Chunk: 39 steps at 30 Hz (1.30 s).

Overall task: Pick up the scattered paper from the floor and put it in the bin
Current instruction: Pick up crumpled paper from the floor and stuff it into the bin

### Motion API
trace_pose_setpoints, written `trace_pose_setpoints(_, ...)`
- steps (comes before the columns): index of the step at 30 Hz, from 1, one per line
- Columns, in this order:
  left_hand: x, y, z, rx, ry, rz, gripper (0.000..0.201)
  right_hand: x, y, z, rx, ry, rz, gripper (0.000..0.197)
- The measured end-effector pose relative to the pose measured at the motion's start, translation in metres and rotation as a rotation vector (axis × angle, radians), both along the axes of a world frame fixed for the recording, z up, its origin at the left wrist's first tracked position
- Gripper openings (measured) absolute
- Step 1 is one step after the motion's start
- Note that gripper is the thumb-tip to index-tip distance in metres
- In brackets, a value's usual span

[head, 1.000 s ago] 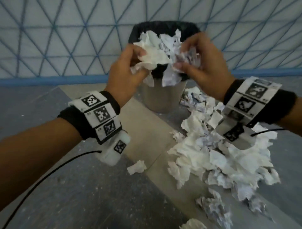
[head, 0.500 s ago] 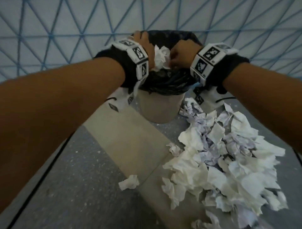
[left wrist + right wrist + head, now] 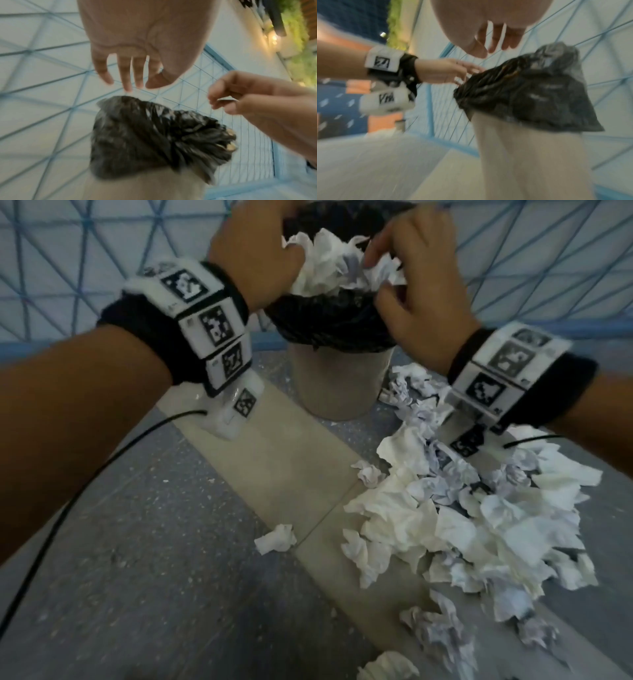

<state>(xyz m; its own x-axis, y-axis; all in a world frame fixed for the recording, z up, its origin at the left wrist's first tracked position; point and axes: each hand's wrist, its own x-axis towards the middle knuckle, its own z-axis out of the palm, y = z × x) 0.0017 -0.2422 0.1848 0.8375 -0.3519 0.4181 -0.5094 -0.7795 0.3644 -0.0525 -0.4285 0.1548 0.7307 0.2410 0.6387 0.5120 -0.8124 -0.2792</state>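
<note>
Both hands (image 3: 260, 251) (image 3: 421, 278) hover over paper-filled bin (image 3: 337, 378).

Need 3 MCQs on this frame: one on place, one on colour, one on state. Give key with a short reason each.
1. Where does the big paper pile lie?
A. on the floor right of the bin
B. left of the bin
C. on a table

2. What colour is the bin liner?
A. white
B. black
C. blue

3. What is the state of the left hand?
A. gripping paper
B. fist, empty
C. fingers extended, empty

Key: 1 A, the pile spreads across the floor beside the bin, under the right hand. 2 B, dark plastic folds over the rim. 3 C, the left wrist view shows straight fingers holding nothing.
</note>
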Motion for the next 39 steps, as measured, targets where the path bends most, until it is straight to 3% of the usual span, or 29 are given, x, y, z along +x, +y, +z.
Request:
trace_pose_setpoints(3,-0.046,0.03,-0.04,-0.26,-0.067,0.049,0.04,-0.045,0.007,-0.043,-0.309,0.085,0.303,0.013)
trace_pose_setpoints(5,-0.088,0.045,-0.086,-0.255,0.154,0.074,0.034,-0.071,0.007,-0.077,-0.536,0.251,0.526,0.007)
trace_pose_setpoints(7,-0.129,0.056,-0.134,-0.057,0.504,0.043,0.032,-0.096,0.006,-0.102,-0.678,0.375,0.719,0.004)
trace_pose_setpoints(9,-0.161,0.067,-0.171,0.186,0.761,0.006,0.034,-0.123,0.007,-0.119,-0.785,0.445,0.868,0.02)
trace_pose_setpoints(11,-0.183,0.073,-0.192,0.329,0.851,-0.019,0.041,-0.154,0.009,-0.138,-0.911,0.534,1.0,0.046)
trace_pose_setpoints(13,-0.195,0.073,-0.2,0.334,0.905,0.001,0.041,-0.187,0.016,-0.157,-1.037,0.576,1.143,0.066)
trace_pose_setpoints(15,-0.202,0.072,-0.207,0.342,0.918,-0.02,0.032,-0.216,0.022,-0.176,-1.099,0.568,1.232,0.069)
trace_pose_setpoints(17,-0.207,0.068,-0.211,0.361,0.897,-0.069,0.021,-0.232,0.027,-0.191,-1.022,0.563,1.275,0.045)
trace_pose_setpoints(20,-0.21,0.058,-0.207,0.172,0.842,-0.044,0.017,-0.223,0.027,-0.186,-0.789,0.549,1.256,0.015)
trace_pose_setpoints(23,-0.212,0.034,-0.197,-0.038,0.758,-0.052,0.021,-0.199,0.011,-0.165,-0.745,0.605,1.137,0.02)
trace_pose_setpoints(27,-0.221,-0.008,-0.197,-0.076,0.776,-0.217,0.027,-0.199,-0.028,-0.143,-0.949,0.584,1.139,0.021)
trace_pose_setpoints(29,-0.227,-0.027,-0.202,0.028,0.779,-0.289,0.038,-0.211,-0.048,-0.143,-1.024,0.669,1.151,0.035)
trace_pose_setpoints(31,-0.233,-0.039,-0.208,0.265,0.767,-0.342,0.053,-0.22,-0.06,-0.146,-1.088,0.716,1.126,0.042)
trace_pose_setpoints(34,-0.236,-0.051,-0.217,0.491,0.688,-0.379,0.049,-0.221,-0.066,-0.162,-1.13,0.642,1.082,0.026)
trace_pose_setpoints(36,-0.234,-0.055,-0.221,0.504,0.631,-0.377,0.037,-0.218,-0.068,-0.169,-1.107,0.588,1.073,0.025)
trace_pose_setpoints(39,-0.224,-0.054,-0.223,0.388,0.685,-0.356,0.029,-0.206,-0.064,-0.176,-1.002,0.585,0.932,0.03)
